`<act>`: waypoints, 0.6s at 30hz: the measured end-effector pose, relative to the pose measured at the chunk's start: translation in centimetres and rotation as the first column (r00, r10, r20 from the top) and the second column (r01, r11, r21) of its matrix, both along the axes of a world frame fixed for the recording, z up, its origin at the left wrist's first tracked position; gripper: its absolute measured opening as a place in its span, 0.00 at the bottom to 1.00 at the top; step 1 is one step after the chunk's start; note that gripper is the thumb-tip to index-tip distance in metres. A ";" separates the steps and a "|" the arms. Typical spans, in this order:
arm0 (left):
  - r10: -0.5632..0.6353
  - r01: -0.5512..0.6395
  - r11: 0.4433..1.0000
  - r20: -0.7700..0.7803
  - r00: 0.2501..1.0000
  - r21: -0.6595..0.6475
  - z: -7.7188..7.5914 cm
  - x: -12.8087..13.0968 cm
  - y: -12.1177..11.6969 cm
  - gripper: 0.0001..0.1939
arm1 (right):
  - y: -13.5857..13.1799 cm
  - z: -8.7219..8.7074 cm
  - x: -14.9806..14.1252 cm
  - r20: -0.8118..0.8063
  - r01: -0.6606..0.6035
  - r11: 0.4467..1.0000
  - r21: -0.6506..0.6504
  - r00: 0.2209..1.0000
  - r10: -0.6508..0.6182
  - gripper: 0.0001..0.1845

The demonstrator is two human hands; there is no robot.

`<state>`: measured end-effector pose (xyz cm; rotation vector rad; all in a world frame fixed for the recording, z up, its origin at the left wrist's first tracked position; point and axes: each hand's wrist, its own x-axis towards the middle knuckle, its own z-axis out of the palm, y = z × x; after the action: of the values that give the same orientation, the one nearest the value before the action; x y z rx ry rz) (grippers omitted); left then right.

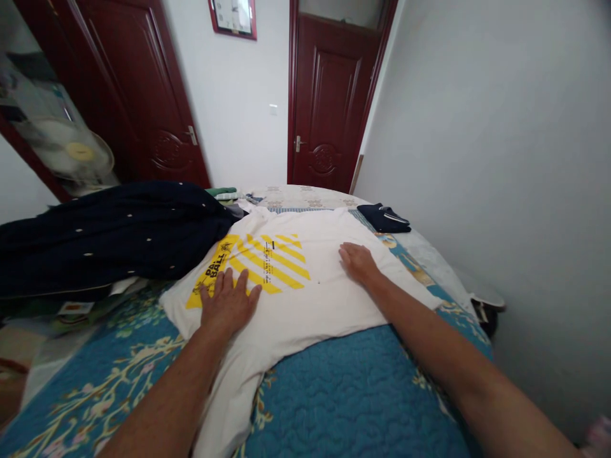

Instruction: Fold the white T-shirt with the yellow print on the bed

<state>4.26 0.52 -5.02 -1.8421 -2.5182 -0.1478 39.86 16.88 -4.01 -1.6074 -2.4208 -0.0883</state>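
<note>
a blue floral quilt (334, 394) is covering the near part of the bed, and one sleeve (233, 394) of a white shirt is trailing over it toward the viewer, beside the left forearm. the white shirt (329, 305) is lying spread across the middle of the bed. the left hand (231, 305) is resting palm-down on it, fingers spread — they are touching the lower edge of the yellow print (286, 261). the right hand (358, 259) is resting farther along, right of the print, its fingers lying close together; whether they are pinching cloth, i cannot tell. a dark blue garment (143, 235) is sprawling on the left, and a folded dark garment (386, 219) is lying beyond the shirt, on the right. farther back, a clock (233, 14) is hanging between two red-brown doors (334, 95).
</note>
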 end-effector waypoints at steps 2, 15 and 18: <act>-0.002 0.002 1.000 0.003 1.000 0.006 0.0 0.0 0.0 0.40 | -3.1 -0.5 -1.1 -0.022 -0.104 0.995 -0.005 0.994 0.104 0.32; -0.024 0.024 0.999 -0.004 1.000 0.030 0.2 -0.3 0.1 0.40 | -1.8 -1.5 10.0 0.054 0.291 0.947 -0.137 0.957 -0.286 0.40; -0.024 0.024 0.999 0.003 1.000 0.034 0.0 -0.5 0.4 0.40 | -1.7 -1.8 13.2 0.048 0.397 0.912 -0.099 0.918 -0.394 0.38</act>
<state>3.78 0.89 -4.98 -1.8617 -2.4802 -0.1937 53.03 15.19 -5.79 -2.1392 -2.1108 -0.0497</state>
